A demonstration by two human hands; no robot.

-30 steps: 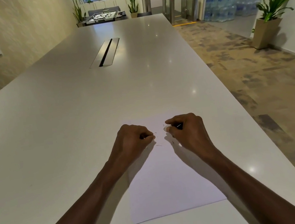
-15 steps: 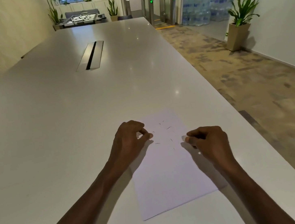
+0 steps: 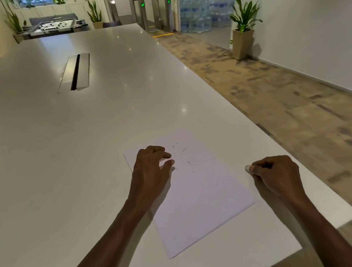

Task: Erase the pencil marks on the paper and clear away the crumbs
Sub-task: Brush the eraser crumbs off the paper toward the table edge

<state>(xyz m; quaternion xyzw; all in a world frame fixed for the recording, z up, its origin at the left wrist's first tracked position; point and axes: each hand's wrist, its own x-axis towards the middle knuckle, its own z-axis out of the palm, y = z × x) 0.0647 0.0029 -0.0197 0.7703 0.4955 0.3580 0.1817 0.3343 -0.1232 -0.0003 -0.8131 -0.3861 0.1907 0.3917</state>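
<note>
Table (image 3: 63, 172), long, white and glossy, fills most of the frame, with a white sheet of paper (image 3: 202, 197) lying tilted at lower centre and short dark pencil marks (image 3: 184, 149) scattered over its upper part. Left hand (image 3: 151, 170) rests on the sheet's upper left corner, fingers loosely spread and bent, holding nothing. Right hand (image 3: 276, 176) sits on the bare table just off the paper's right edge, curled tight round a small white eraser (image 3: 247, 168) that pokes out past the fingertips.
</note>
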